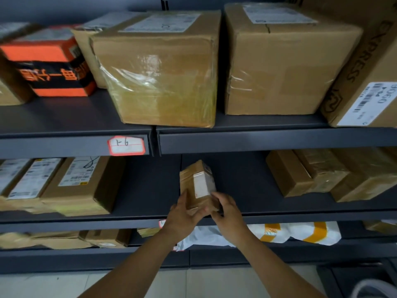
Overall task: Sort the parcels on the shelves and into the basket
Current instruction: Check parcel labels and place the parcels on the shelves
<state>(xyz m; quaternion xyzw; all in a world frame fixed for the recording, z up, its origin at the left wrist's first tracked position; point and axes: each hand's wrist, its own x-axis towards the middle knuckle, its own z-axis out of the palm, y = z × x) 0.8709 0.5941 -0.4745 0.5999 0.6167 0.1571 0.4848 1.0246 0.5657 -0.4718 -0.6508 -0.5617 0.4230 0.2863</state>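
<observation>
I see the middle shelf [279, 208] holding a small taped cardboard parcel [198, 186] near its front edge, between larger boxes. My left hand [182, 216] and right hand [227, 209] clasp its near end. It looks light, stiff, slick with tape; side holds suit it.

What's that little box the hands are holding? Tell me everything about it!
The small cardboard parcel is brown, wrapped in shiny clear tape, with a white label on its near face. It stands tilted over the open middle of the dark shelf. The left hand and right hand grip its lower end from both sides.
</observation>
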